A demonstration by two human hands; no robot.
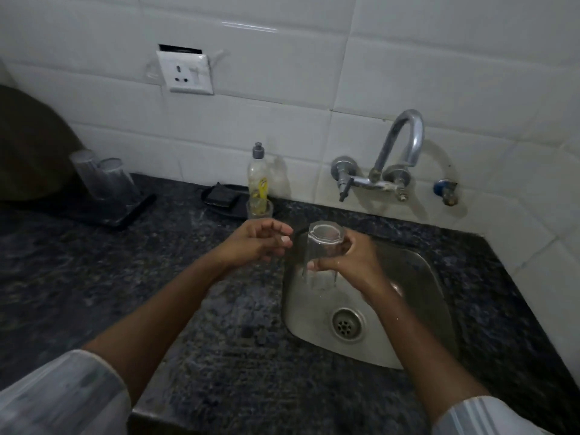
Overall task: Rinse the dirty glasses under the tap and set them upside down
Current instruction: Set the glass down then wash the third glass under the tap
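My right hand (348, 262) grips a clear glass (320, 249) upside down over the left edge of the steel sink (417, 287); its thick base faces up. My left hand (260, 241) hovers just left of that glass with loosely curled fingers, holding nothing. Another clear glass (259, 209) stands upright on the dark counter behind my left hand. Two glasses (103, 177) stand inverted on a black tray (125, 211) at the back left. The chrome tap (398, 142) arches from the wall above the sink; no water stream is visible.
A dish soap bottle (258, 174) stands behind the upright glass, beside a black dish holding a scrubber (222, 197). A wall socket (186, 73) is above the counter. A small blue-handled valve (445, 191) sticks out right of the tap. A dark round object (28, 146) fills the far left.
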